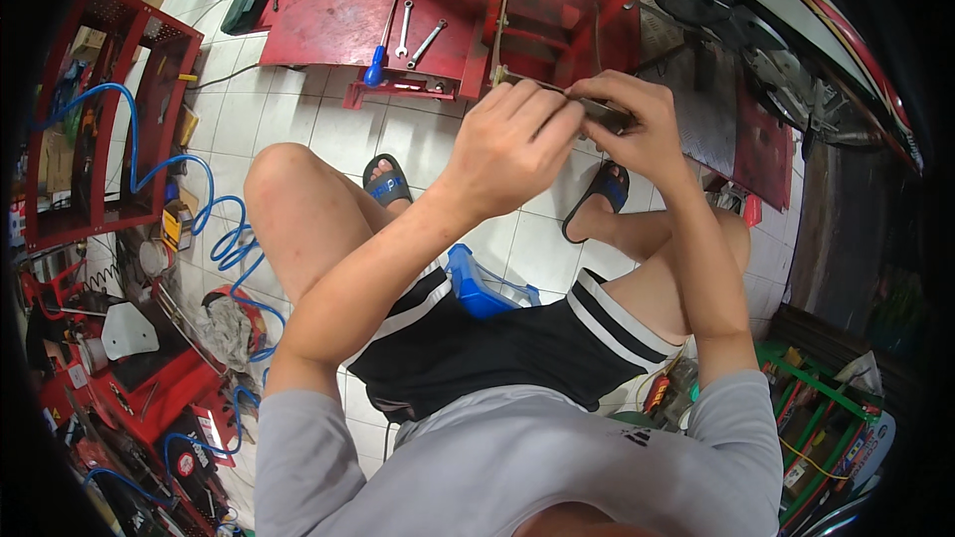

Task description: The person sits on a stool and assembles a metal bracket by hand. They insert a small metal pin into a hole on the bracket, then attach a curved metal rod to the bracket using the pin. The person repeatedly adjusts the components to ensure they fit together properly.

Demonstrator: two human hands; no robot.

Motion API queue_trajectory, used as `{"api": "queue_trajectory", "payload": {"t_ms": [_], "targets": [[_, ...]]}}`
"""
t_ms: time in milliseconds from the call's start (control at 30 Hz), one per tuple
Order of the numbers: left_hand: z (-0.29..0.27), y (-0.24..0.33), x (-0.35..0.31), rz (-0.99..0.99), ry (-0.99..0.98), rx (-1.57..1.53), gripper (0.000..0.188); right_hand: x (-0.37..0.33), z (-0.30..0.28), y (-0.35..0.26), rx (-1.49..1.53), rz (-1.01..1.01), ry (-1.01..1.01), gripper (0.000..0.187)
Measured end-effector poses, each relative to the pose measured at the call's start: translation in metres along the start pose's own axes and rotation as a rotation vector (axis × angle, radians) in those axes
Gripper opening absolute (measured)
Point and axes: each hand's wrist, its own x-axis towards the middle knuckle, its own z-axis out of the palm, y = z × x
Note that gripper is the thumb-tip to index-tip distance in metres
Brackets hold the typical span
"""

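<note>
My left hand [517, 144] and my right hand [642, 119] are close together in front of the red motorcycle stand. Between the thumb and fingers of my right hand is a small dark flat piece [609, 117], whose exact kind I cannot make out. My left hand is closed, back of the hand upward, with its fingertips hidden; whatever it grips cannot be seen clearly. A blue-handled screwdriver [375, 67] and two wrenches, a combination wrench [404, 30] and a shorter wrench [428, 44], lie on the red platform [328, 15] beyond my left hand.
A motorcycle [756, 20] stands at the far right. A blue plastic stool [477, 286] is under me. A coiled blue air hose [214, 179] runs along the left, past a red shelf [109, 119]. A green rack [821, 418] stands at the lower right.
</note>
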Motion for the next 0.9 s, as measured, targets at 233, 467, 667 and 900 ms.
{"api": "queue_trajectory", "payload": {"t_ms": [233,467,667,900], "targets": [[-0.003,0.001,0.000,0.051,-0.056,0.041,0.028,0.000,-0.001,0.001,-0.008,-0.024,-0.006,0.036],[0.002,0.001,-0.004,-0.049,-0.037,0.040,0.023,-0.002,0.001,0.005,0.022,-0.037,0.034,0.040],[0.006,0.003,-0.005,-0.137,-0.047,0.002,0.025,-0.005,0.003,0.007,-0.025,0.075,0.049,0.049],[0.010,0.000,-0.003,-0.140,-0.031,-0.040,0.030,-0.008,0.000,0.013,-0.069,0.199,0.146,0.062]]}}
